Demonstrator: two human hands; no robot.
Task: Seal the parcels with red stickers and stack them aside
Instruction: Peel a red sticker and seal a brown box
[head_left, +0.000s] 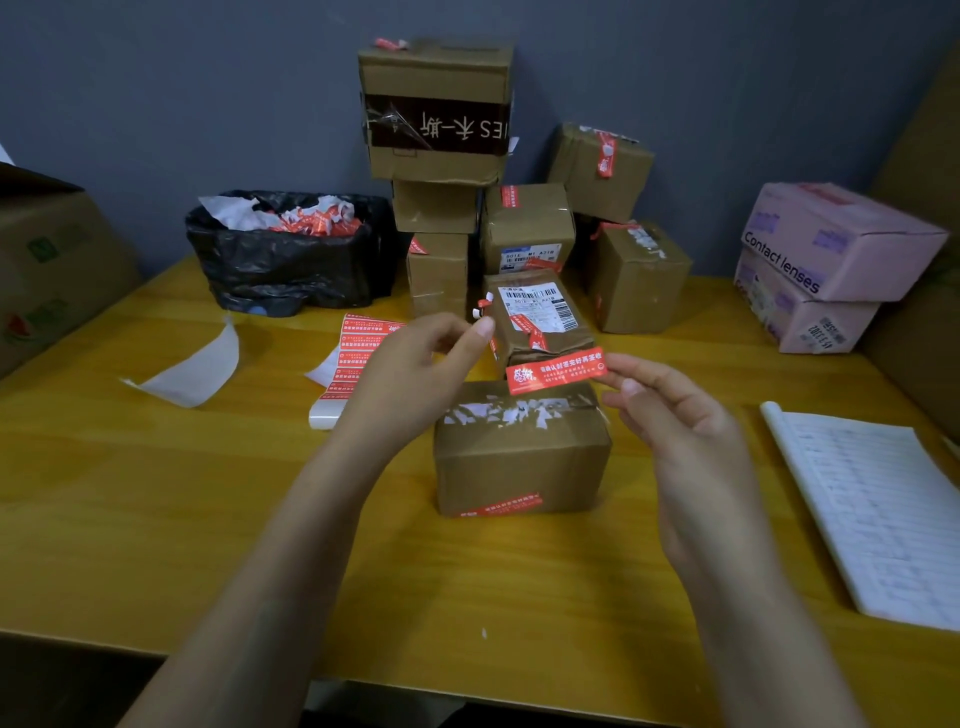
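Note:
A brown cardboard parcel (522, 452) stands on the yellow table (208, 519) in front of me, with torn white label scraps on top and a red sticker low on its front. My right hand (670, 410) pinches a red sticker (556, 371) by its right end and holds it just above the parcel's far edge. My left hand (415, 374) is raised to the left, pinching a small red-and-white scrap of backing (483, 306). A strip of red stickers (353, 358) lies behind my left hand.
Stickered parcels (524, 228) are stacked at the back against the wall. A black bin bag (291, 254) holds peeled backing. Two pink boxes (826, 265) sit far right, a lined notepad (878, 509) near right, a large carton (52, 270) far left, loose backing paper (192, 369) between.

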